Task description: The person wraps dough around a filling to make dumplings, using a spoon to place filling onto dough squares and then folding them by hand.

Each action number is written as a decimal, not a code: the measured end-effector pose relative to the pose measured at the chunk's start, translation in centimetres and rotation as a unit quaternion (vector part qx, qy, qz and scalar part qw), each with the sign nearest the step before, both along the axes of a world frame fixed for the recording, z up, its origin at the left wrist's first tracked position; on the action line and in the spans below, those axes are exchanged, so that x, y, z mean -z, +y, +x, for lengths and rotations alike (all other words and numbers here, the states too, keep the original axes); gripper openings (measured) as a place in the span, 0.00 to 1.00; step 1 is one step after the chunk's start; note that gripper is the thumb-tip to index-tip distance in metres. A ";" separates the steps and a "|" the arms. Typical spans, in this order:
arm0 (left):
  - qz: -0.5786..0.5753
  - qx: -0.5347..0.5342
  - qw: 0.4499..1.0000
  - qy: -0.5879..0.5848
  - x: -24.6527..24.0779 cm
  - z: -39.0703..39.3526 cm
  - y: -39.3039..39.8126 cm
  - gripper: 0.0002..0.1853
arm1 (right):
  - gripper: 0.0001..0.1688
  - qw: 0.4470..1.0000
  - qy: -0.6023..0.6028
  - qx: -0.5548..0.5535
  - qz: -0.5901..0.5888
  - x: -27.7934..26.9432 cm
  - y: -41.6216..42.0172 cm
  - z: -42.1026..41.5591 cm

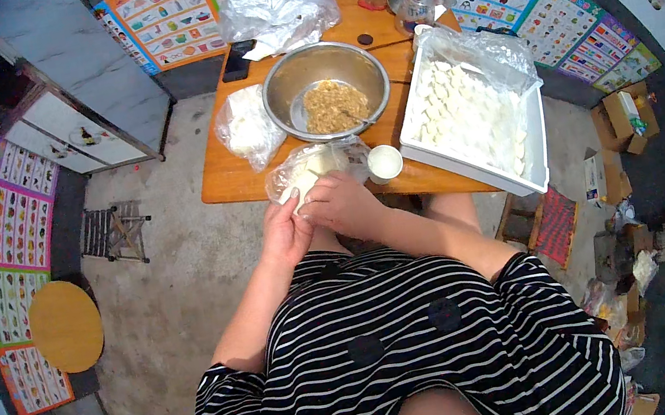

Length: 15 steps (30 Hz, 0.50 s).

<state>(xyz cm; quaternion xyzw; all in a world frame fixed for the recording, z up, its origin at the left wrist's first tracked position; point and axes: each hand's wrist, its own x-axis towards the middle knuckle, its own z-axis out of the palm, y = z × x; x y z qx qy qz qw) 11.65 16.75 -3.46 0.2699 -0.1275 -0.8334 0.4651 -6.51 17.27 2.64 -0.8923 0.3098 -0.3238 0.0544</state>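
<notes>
My left hand (287, 228) and my right hand (341, 202) meet at the table's front edge, around a pale, flat piece that looks like dough (304, 187). The thumb of my left hand presses on it and the fingers of my right hand lie over its right side. Just beyond is a clear plastic bag (281, 176) with more pale pieces. A small white cup (385, 162) with whitish contents stands right of the bag. Behind is a steel bowl (274, 95) with a brown, crumbly filling (334, 107) and a utensil in it. The hands partly hide the held piece.
At right, a white plastic tray (464, 167) holds many pale pieces, with plastic film at its back. Left of the bowl lies a bag of white stuff (247, 123); behind are a phone (239, 61), a large plastic bag (279, 8) and glass jars (416, 5) on the wooden table (223, 183).
</notes>
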 end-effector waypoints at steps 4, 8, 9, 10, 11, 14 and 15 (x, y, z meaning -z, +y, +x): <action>0.010 -0.035 0.999 -0.006 -1.5 -0.1 0.4 0.19 | 0.08 0.994 -0.077 0.073 -0.031 -1.2 -0.2 -1.4; -0.019 -0.071 0.995 -0.069 -3.3 -0.4 1.0 0.20 | 0.18 0.945 -0.066 0.320 -0.003 -2.3 -3.4 -6.3; -0.026 -0.074 0.995 -0.068 -3.4 -0.3 1.0 0.20 | 0.19 0.926 -0.024 0.375 0.029 -3.4 -4.0 -7.0; -0.039 -0.065 0.993 -0.086 -3.3 -0.4 1.0 0.21 | 0.16 0.926 -0.021 0.370 0.068 -2.9 -4.8 -8.0; -0.052 -0.057 0.992 -0.104 -2.9 -0.5 1.1 0.22 | 0.14 0.925 -0.017 0.363 0.107 -1.6 -5.6 -9.0; -0.066 -0.036 0.990 -0.123 -2.8 -0.7 1.2 0.22 | 0.10 0.933 0.029 0.337 0.124 -0.4 -7.9 -9.6; -0.064 -0.031 0.990 -0.123 -3.0 -0.9 1.4 0.22 | 0.10 0.937 0.051 0.325 0.115 -0.1 -8.6 -9.6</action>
